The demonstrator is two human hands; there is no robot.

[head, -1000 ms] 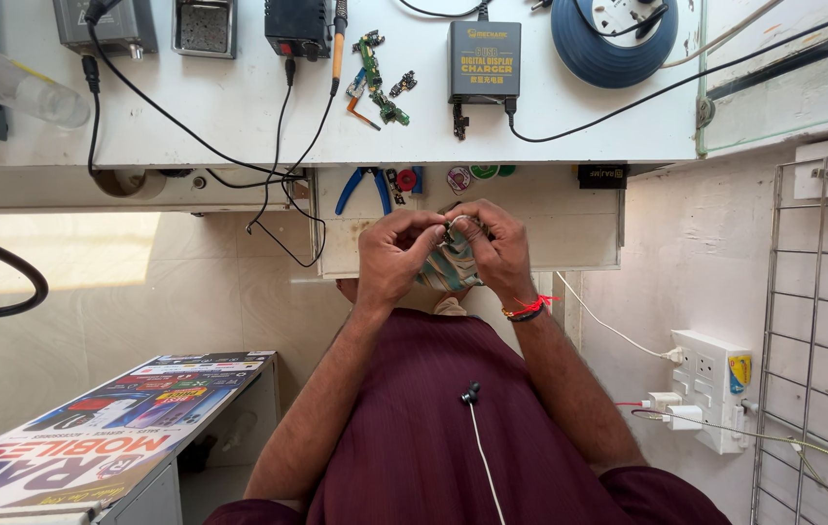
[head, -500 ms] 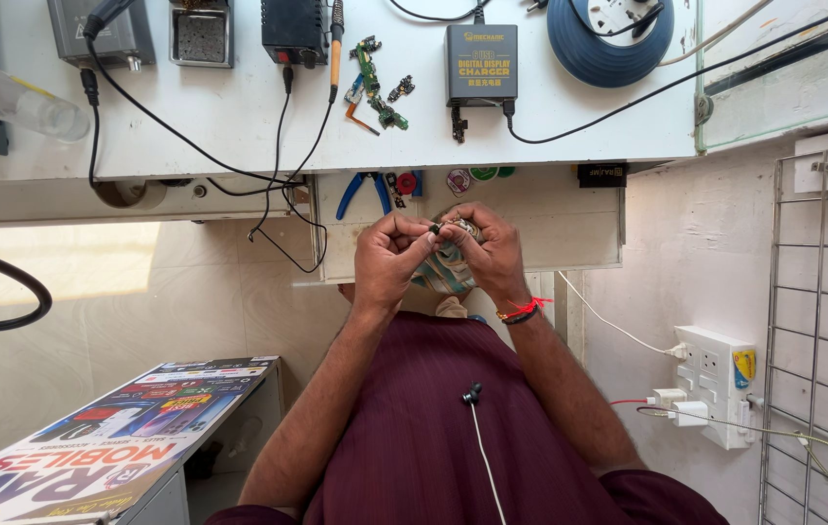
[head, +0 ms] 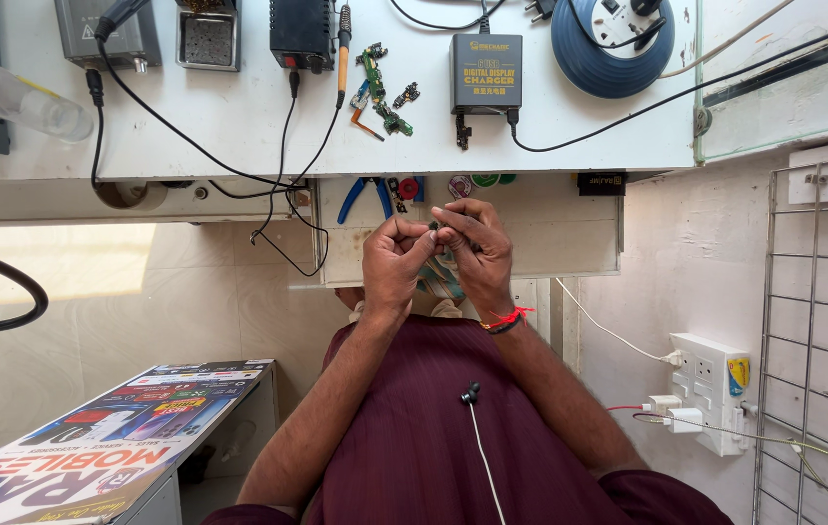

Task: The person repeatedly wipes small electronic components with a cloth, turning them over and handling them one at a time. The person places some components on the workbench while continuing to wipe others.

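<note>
My left hand (head: 392, 264) and my right hand (head: 477, 251) meet fingertip to fingertip above an open drawer (head: 569, 233). Both pinch a small dark part (head: 433, 233) between thumbs and forefingers; it is too small to tell what it is. The right wrist wears a red thread band (head: 503, 318). Something striped and teal (head: 441, 284) shows just beneath the hands, mostly hidden by them.
Blue-handled pliers (head: 360, 199) lie in the drawer. The white bench (head: 239, 126) carries green circuit boards (head: 382, 92), a soldering iron (head: 343, 39), a grey charger box (head: 487, 73), a blue cable reel (head: 613, 44) and a clear bottle (head: 15, 97). A wall socket strip (head: 715, 389) and wire rack (head: 822, 340) stand at the right.
My hands stay together over the drawer. The fingers have closed tighter, and the greyish thing seen between the palms earlier is now covered.
</note>
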